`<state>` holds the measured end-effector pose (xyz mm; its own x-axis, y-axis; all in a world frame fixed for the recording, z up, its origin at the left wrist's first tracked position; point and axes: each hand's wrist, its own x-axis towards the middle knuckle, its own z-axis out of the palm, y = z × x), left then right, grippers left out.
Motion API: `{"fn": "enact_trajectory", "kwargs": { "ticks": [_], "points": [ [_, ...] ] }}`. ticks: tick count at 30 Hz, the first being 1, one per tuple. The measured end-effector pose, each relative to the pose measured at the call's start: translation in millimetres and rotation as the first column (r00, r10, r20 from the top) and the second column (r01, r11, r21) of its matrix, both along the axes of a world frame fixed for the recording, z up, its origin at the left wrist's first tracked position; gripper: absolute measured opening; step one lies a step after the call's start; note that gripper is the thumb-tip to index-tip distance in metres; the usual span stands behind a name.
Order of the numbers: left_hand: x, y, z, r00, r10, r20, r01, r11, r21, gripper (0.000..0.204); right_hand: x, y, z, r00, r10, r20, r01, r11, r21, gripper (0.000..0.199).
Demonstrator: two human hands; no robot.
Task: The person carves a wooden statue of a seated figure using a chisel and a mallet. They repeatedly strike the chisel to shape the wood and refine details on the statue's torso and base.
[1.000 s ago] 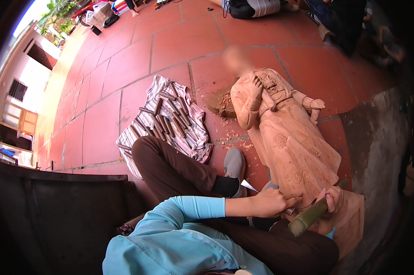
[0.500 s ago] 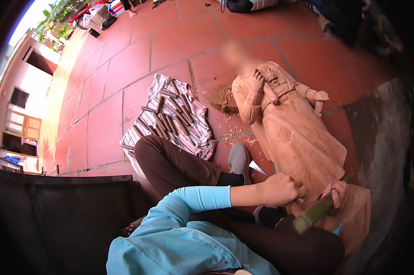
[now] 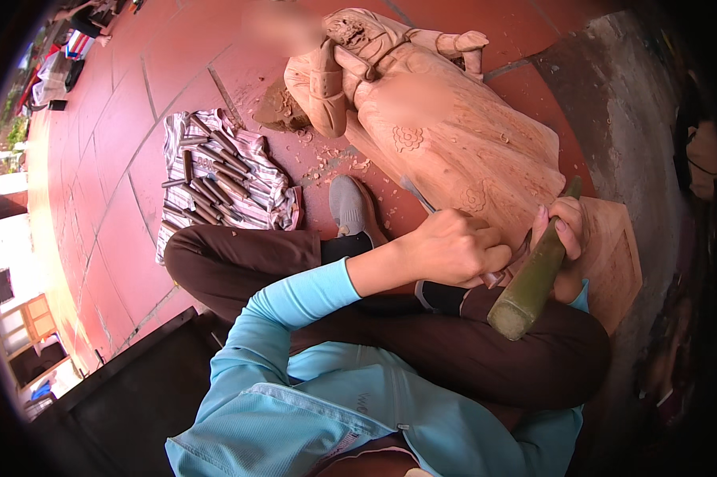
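My left hand (image 3: 454,248) is closed around a chisel. Its metal blade (image 3: 417,193) sticks out past my fist toward the lower edge of a carved wooden statue (image 3: 446,151), and the capped handle end (image 3: 495,278) shows on the other side. Whether the blade touches the wood I cannot tell. In my right hand (image 3: 563,229) is a thick green bamboo stick (image 3: 525,294), its blunt end pointing back at me, close beside the chisel's handle end. The statue lies on its back, robed, with carved flower-like motifs; part of its base is hidden behind my hands.
At left, a striped cloth (image 3: 275,171) on the red tiles holds several chisels (image 3: 215,179). Wood shavings (image 3: 322,167) lie around a wooden block (image 3: 279,107) beneath the statue's upper part. My grey shoe (image 3: 350,205) is beside the statue. A dark panel (image 3: 136,381) stands at lower left.
The whole view has shifted, so the statue and cloth sit farther left and higher. Both hands keep their holds on the chisel and the bamboo stick, close together as before.
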<state>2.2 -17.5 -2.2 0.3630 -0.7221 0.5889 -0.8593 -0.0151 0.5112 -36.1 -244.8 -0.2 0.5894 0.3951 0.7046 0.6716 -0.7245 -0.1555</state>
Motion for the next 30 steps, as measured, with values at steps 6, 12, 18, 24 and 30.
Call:
{"fn": "enact_trajectory", "kwargs": {
  "ticks": [6,12,18,24,30],
  "points": [
    [17.1,-4.7,-1.8,0.997,0.037,0.074,-0.038,0.999,0.005,0.026,-1.1,-5.1,3.6,1.0,0.013,0.01,-0.013,1.0,-0.009,0.065],
    [26.8,-3.3,-1.7,0.996,0.05,0.077,-0.047,0.998,-0.044,0.024,-0.4,-1.4,3.7,1.0,0.021,0.002,-0.021,1.0,0.0,0.065],
    [28.9,2.6,2.6,0.998,0.04,0.055,-0.034,0.994,-0.106,0.022,-0.1,-0.7,3.3,1.0,0.025,0.003,-0.025,1.0,0.0,0.065],
    [38.0,8.5,1.8,0.997,-0.063,0.043,0.069,0.986,-0.15,0.025,-1.9,1.9,6.0,0.999,0.024,-0.021,-0.024,1.0,0.018,0.069],
    [36.3,7.7,-15.4,0.988,-0.109,0.106,0.12,0.987,-0.104,0.029,-1.2,-2.6,0.8,0.999,0.046,0.028,-0.046,0.999,0.019,0.07]
  ]
}}
